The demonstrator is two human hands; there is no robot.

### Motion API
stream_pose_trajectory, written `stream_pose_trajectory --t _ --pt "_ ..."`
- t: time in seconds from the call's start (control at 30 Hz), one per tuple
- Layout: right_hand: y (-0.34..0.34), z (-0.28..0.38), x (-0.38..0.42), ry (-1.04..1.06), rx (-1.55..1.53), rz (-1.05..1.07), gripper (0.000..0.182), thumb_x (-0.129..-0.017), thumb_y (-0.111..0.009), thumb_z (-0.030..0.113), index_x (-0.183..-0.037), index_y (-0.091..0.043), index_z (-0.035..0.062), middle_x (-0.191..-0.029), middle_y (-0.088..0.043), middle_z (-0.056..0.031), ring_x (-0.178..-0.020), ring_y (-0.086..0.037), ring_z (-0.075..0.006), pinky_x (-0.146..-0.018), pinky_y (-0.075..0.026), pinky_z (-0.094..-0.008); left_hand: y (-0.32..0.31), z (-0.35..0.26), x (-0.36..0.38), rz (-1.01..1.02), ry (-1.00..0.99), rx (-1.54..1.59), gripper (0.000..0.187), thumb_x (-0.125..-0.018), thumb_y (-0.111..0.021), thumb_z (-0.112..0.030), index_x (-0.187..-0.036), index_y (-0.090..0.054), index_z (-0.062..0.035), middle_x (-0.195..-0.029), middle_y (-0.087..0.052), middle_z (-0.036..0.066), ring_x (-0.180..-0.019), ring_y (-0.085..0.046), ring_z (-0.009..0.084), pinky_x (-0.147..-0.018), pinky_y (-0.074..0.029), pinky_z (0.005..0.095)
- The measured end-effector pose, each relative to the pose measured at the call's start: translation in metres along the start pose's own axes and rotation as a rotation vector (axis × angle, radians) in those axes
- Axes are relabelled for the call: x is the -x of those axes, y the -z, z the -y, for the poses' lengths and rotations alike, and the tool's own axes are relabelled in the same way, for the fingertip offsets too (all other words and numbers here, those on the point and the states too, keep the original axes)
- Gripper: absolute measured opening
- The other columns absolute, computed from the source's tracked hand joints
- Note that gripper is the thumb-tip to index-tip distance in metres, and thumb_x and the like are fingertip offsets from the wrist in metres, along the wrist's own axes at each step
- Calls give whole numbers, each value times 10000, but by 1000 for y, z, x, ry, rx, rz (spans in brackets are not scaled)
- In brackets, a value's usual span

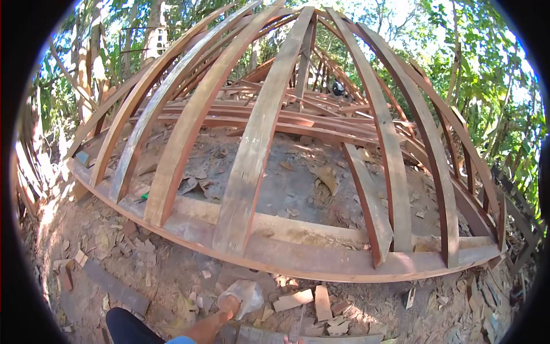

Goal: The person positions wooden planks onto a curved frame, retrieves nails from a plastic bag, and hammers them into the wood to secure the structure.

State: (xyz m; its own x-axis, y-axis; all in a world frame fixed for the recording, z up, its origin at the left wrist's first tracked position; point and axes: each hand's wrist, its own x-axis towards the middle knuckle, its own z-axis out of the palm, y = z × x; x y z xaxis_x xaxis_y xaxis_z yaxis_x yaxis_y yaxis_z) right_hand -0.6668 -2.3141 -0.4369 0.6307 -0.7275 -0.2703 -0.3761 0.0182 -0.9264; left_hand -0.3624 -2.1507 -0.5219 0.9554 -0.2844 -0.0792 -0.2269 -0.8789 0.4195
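My left hand (pixel 230 305) reaches in from the bottom of the head view, its fingers closed on a crumpled, whitish see-through piece that looks like a plastic bag (pixel 247 298). The bag is just above the littered ground, in front of the curved wooden base beam (pixel 286 261). At the bottom edge only a few fingertips of my right hand (pixel 293 340) show, beside a plank (pixel 321 338); whatever they hold is hidden. Wood offcuts (pixel 322 303) lie to the right of the bag.
Long timber rafters (pixel 252 149) rise from the base beam to an apex, with loose boards (pixel 321 129) stacked behind. A dark board (pixel 114 286) lies at the left near my knee (pixel 130 328). Trees (pixel 481 69) surround the frame.
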Motion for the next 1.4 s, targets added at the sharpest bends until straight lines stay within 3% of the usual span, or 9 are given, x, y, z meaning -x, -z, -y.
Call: stream_pose_trajectory --t 0.3,0.43,0.5,0.67,0.73,0.8,0.83,0.97,1.4 --pt "19 57 19 -294 -98 218 415 -969 -628 341 -1138 -651 -38 -852 -684 -204 -762 -650 -236 -689 -514 -447 1 -4 10 -51 11 0 373 -891 -585 -343 -889 -736 -2 -904 -710 225 -879 -681 410 -808 -535 470" --pt "10 -21 0 13 0 86 534 -908 -681 300 -1351 -551 33 -1083 -681 -281 -968 -686 -374 -842 -490 -540 -18 18 -17 19 71 -74 545 -933 -518 -467 -859 -725 32 -882 -698 266 -872 -683 414 -812 -532 476" --pt "31 34 15 178 -65 121 463 -902 -652 407 -1076 -623 -21 -800 -607 -119 -764 -571 -203 -670 -461 -405 8 2 -8 79 183 -15 632 -964 -435 -521 -935 -726 39 -910 -700 276 -903 -686 404 -857 -509 482" --pt "48 116 34 171 -3 127 462 -888 -683 417 -962 -665 -40 -681 -609 -31 -657 -529 -139 -594 -458 -356 -37 44 -17 130 -188 -369 358 -950 -472 -473 -1096 -715 -254 -955 -723 153 -900 -686 372 -797 -507 505" --pt "41 103 27 285 -86 72 335 -883 -741 296 -958 -655 -18 -653 -605 -18 -604 -524 -144 -558 -446 -347 -59 77 -26 -91 -479 -403 370 -991 -409 -449 -1163 -691 -282 -990 -726 126 -935 -686 353 -847 -493 522" --pt "41 47 23 145 -219 154 243 -920 -716 224 -977 -617 10 -597 -503 35 -494 -445 -79 -441 -356 -274 -49 76 -17 -183 -441 -421 374 -933 -530 -468 -880 -733 -158 -893 -721 103 -824 -677 312 -745 -500 509" --pt "43 34 21 75 -165 155 273 -921 -708 266 -966 -633 8 -621 -536 11 -526 -480 -96 -476 -388 -289 -23 69 -10 -99 -374 -195 384 -889 -600 -450 -737 -697 -110 -870 -719 109 -713 -659 303 -644 -501 498" --pt "44 75 35 50 77 114 389 -927 -689 387 -928 -681 -2 -689 -630 -55 -619 -578 -140 -574 -481 -328 67 19 25 220 373 1291 224 -921 -661 -274 -1068 -665 -105 -897 -717 28 -783 -694 147 -630 -523 363" --pt "35 83 47 26 -55 139 271 -941 -700 244 -945 -677 -26 -708 -595 -20 -638 -514 -111 -577 -431 -292 108 1 34 354 345 1325 330 -932 -670 -302 -1181 -608 -93 -1086 -695 87 -861 -721 191 -704 -555 331"
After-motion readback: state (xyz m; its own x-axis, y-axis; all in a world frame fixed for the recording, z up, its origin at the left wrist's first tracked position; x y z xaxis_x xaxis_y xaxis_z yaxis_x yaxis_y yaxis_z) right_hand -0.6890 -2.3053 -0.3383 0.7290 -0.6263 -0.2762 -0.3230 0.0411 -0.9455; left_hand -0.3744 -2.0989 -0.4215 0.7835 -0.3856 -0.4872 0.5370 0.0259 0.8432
